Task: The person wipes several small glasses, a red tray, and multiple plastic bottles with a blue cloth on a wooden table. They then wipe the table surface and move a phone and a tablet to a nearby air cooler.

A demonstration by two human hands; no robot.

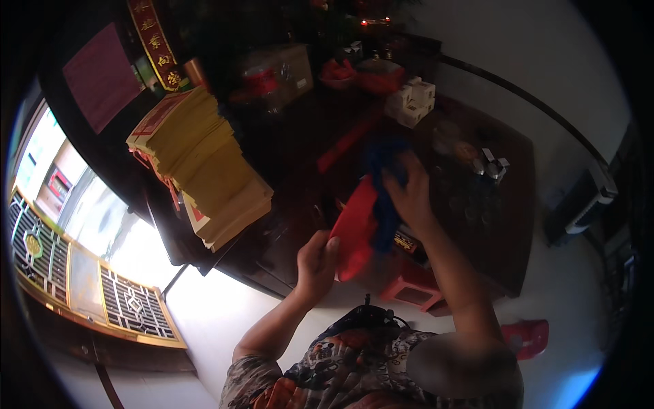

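Observation:
My left hand grips the rim of a red plastic basin or plate, which is held tilted over the near edge of a dark wooden table. On its right side, my right hand holds a bunched dark blue cloth, part of which hangs down against the red piece. The cloth hides some of the red piece's right edge. Both are slightly blurred.
Tall stacks of yellow paper stand at the table's left. Farther back are a cardboard box, red bags and small white boxes. Glass cups are on the right. Red plastic stools stand below the near edge.

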